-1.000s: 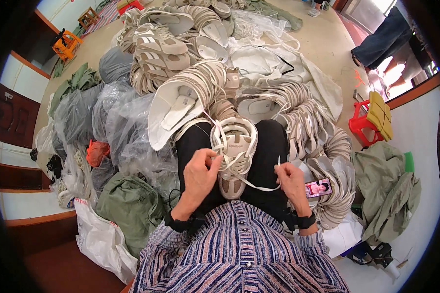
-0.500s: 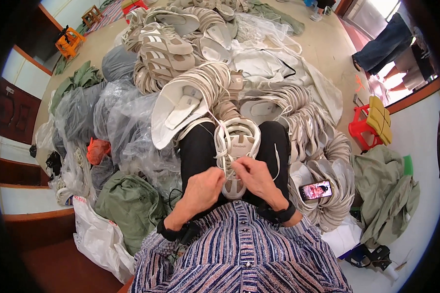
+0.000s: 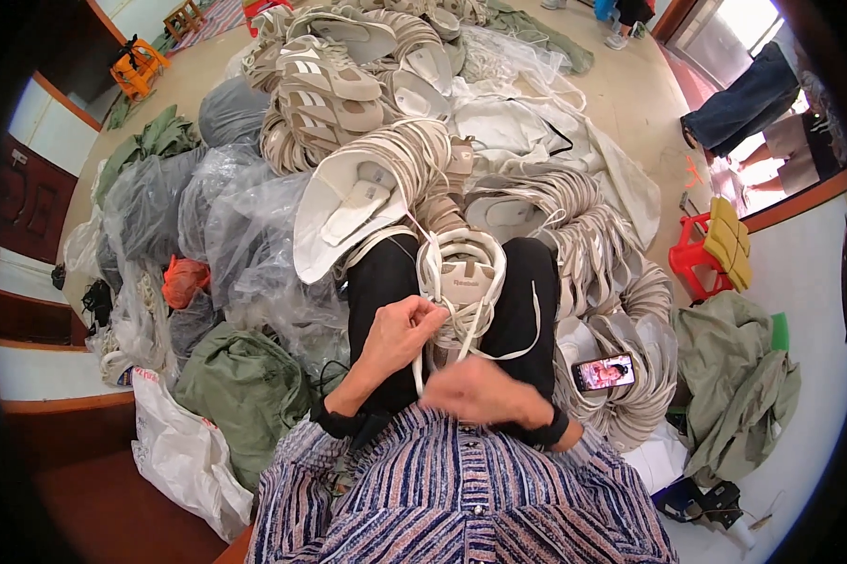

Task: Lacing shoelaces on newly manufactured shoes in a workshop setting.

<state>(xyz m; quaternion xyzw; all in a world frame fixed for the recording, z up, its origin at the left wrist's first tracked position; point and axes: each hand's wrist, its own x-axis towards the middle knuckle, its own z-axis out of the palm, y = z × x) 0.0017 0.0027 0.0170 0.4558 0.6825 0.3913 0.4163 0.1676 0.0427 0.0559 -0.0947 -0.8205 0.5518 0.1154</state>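
Note:
Between my black-trousered knees stands a beige and white sneaker (image 3: pixel 469 274), toe toward me, with white laces threaded over its tongue. My left hand (image 3: pixel 397 338) pinches a shoelace (image 3: pixel 445 327) at the left side of the lacing. Closer to my body, my right hand (image 3: pixel 485 390) is smeared by motion, its fingers curled, and a taut strand of lace runs from the shoe to it. It covers the toe. Another loose lace end (image 3: pixel 537 310) hangs over my right knee.
Strung bundles of beige shoe uppers (image 3: pixel 372 179) are heaped ahead and at right (image 3: pixel 621 235). A lit phone (image 3: pixel 605 372) rests on one bundle. Plastic-wrapped sacks (image 3: pixel 254 235) lie left, beside a green cloth bundle (image 3: pixel 245 395). A red stool (image 3: pixel 691 254) stands right; people are near the doorway.
My right hand has pulled back from the lacing toward my body, drawing the lace taut. My left hand has risen slightly along the shoe's left side.

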